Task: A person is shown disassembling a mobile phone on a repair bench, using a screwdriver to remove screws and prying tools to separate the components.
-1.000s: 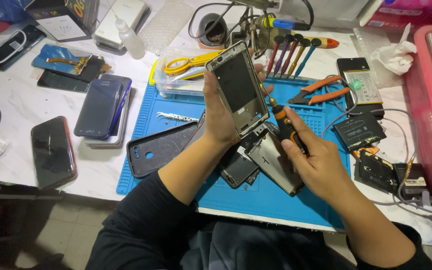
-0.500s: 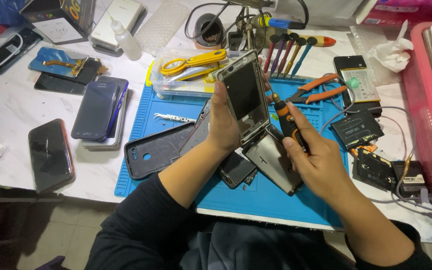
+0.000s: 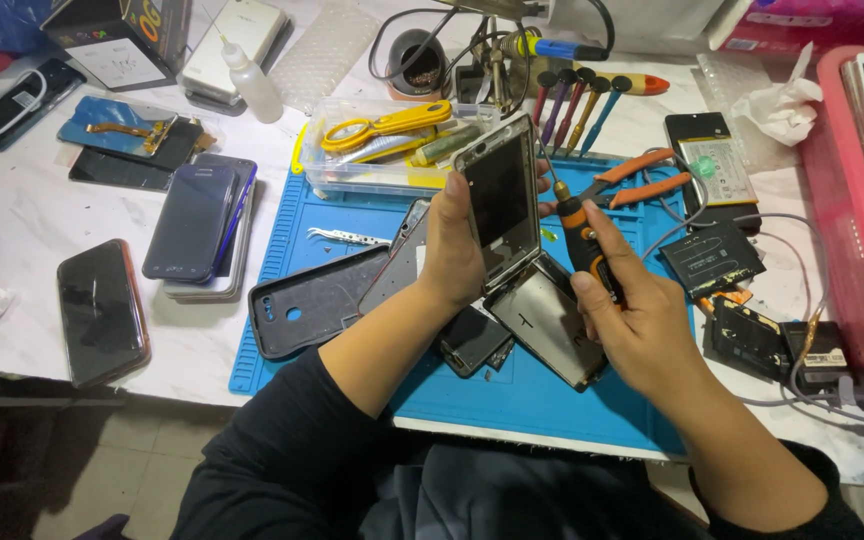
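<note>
Phone frame (image 3: pixel 500 200) held upright and slightly tilted at the centre of the frame, clasped in the left hand (image 3: pixel 452 245), whose grip is closed around its lower left edge with the thumb lying on the front. Right hand (image 3: pixel 637 325), right of centre, has its grip wrapped around a black and orange screwdriver (image 3: pixel 577 235); the shaft points up and left, its tip at the upper right edge of the phone frame. Below both hands lies a blue mat (image 3: pixel 542 395) on the white tabletop (image 3: pixel 32 210), carrying a dark phone back cover (image 3: pixel 317 300) at lower left of the mat, tweezers (image 3: pixel 347 237) just above it, and a metal phone plate (image 3: pixel 547 320) under the hands. Orange-handled pliers (image 3: pixel 642 178) rest at the mat's upper right. A clear plastic box with yellow scissors (image 3: pixel 382 128) stands at upper centre. Stacked phones (image 3: pixel 197 225) and a single dark phone (image 3: pixel 102 312) lie at left.
</note>
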